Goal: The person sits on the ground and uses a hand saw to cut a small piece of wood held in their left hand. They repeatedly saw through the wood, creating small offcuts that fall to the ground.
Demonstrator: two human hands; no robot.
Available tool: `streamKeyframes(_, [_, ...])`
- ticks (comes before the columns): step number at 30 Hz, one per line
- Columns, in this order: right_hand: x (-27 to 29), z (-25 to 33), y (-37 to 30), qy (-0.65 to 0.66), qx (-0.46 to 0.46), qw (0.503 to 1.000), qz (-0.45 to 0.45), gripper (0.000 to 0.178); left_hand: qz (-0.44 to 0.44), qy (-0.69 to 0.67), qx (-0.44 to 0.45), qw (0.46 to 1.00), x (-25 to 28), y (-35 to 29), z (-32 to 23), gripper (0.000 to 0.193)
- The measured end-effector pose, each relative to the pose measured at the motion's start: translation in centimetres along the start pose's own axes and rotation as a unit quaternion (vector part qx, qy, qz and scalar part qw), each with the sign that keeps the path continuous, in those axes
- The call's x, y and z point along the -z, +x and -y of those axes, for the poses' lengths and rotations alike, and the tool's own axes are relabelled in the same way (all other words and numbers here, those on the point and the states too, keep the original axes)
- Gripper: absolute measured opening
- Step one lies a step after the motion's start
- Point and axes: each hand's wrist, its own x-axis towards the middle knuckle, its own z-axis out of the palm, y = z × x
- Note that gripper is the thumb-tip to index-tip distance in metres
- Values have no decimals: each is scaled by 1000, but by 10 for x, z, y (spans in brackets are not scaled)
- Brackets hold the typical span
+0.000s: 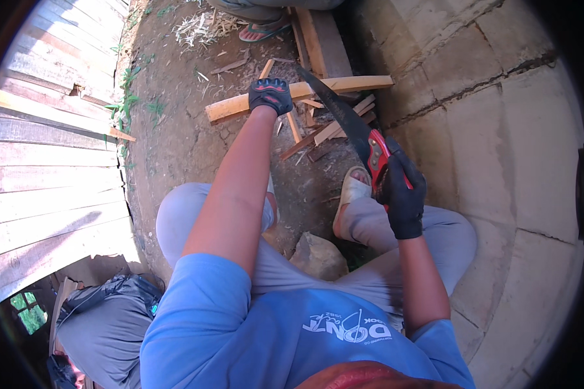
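My left hand (pixel 270 96), in a black and red glove, is closed over a long pale wooden board (pixel 350 83) that lies crosswise ahead of me. The gloved right hand (pixel 401 191) grips the red handle of a hand saw (pixel 345 117). Its dark blade slants up and to the left, and the tip reaches the board to the right of my left hand. Whether the teeth touch the wood, I cannot tell. Under the board lie thin sticks and offcuts (pixel 334 131).
A concrete block wall (pixel 480 129) rises on my right, and a plank wall (pixel 52 155) stands at the left. Beyond the board are wood shavings (pixel 201 29), thick beams (pixel 324 45) and another person's sandalled foot (pixel 264 31). A rock (pixel 318 257) sits between my legs.
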Motion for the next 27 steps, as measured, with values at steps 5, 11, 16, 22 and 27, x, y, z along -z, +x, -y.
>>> streamKeyframes(5, [-14,-3,19,15,17,1000,19,37,1,11,4,1000,-3,0,3,31])
streamKeyframes(11, [-74,-33,86,-20,77,997,-1,36,-29,-13,6,999,-7,1,2,28])
streamKeyframes(16, [-99,-44,136,28,115,993,12,34,-34,-10,2,999,-9,2,1,28])
streamKeyframes(22, [-103,-41,151,62,92,994,14,33,-14,-15,8,1000,-3,0,-1,28])
streamKeyframes(27, [-102,-36,158,22,97,994,36,39,-23,7,8,1000,-11,-1,3,30])
